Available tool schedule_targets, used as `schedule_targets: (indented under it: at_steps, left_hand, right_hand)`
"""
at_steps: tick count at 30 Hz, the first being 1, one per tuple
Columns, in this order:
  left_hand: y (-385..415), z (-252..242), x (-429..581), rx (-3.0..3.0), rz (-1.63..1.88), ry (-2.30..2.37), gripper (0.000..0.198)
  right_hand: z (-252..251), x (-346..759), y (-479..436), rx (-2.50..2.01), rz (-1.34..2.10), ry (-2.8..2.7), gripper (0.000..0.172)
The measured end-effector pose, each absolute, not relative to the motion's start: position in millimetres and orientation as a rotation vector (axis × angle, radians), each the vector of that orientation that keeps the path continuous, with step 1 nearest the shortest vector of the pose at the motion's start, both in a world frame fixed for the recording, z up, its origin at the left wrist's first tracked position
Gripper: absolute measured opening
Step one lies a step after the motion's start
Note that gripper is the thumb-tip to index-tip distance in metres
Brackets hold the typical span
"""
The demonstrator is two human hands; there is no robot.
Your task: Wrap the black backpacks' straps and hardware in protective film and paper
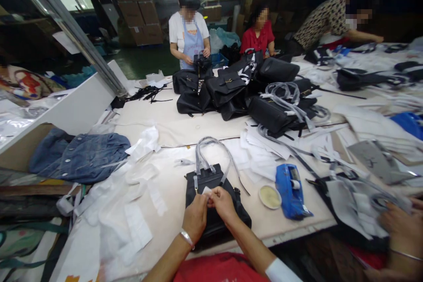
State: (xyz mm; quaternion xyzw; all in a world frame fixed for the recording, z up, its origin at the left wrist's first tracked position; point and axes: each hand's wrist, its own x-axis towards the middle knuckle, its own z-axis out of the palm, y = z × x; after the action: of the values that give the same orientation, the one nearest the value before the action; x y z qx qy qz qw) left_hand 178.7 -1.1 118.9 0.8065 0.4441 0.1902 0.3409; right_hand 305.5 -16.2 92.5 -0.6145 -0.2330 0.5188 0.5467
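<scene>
A black bag (214,176) lies on the pale table in front of me, its looped handles wrapped in clear plastic and pointing away. Over the bag's middle, my left hand (195,216) and my right hand (224,202) meet with fingers pinched together. Between their fingertips is a small white piece (206,191), which both hands appear to hold. A metal bracelet circles my left wrist. Part of the bag is hidden under my hands and forearms.
A blue tape dispenser (288,189) and a round dish (270,197) sit to the right. Black bags (228,86) are piled ahead. A denim garment (82,156) and white paper lie left. Another person's hand (398,220) is at right; people stand across the table.
</scene>
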Motion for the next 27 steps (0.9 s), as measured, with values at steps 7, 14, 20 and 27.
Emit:
schedule_targets:
  at_steps: [7, 14, 20, 27]
  left_hand:
    - [12.8, 137.1, 179.7, 1.122, 0.531, 1.169, 0.037]
    - [20.2, 131.8, 180.8, 1.1, 0.401, 1.107, 0.04]
    - [22.2, 134.1, 178.5, 1.096, 0.392, 1.138, 0.042]
    - [26.5, 134.8, 168.5, 1.027, 0.391, 1.083, 0.043]
  right_hand:
    - [95.5, 304.1, -14.8, -1.413, 1.213, -0.657, 0.012]
    - [100.1, 304.6, -21.3, -1.431, 1.177, -0.791, 0.009]
    - [108.0, 340.3, -46.4, -1.497, 1.144, -0.733, 0.017]
    - [108.1, 475.8, -143.3, -2.102, 0.487, -0.453, 0.033]
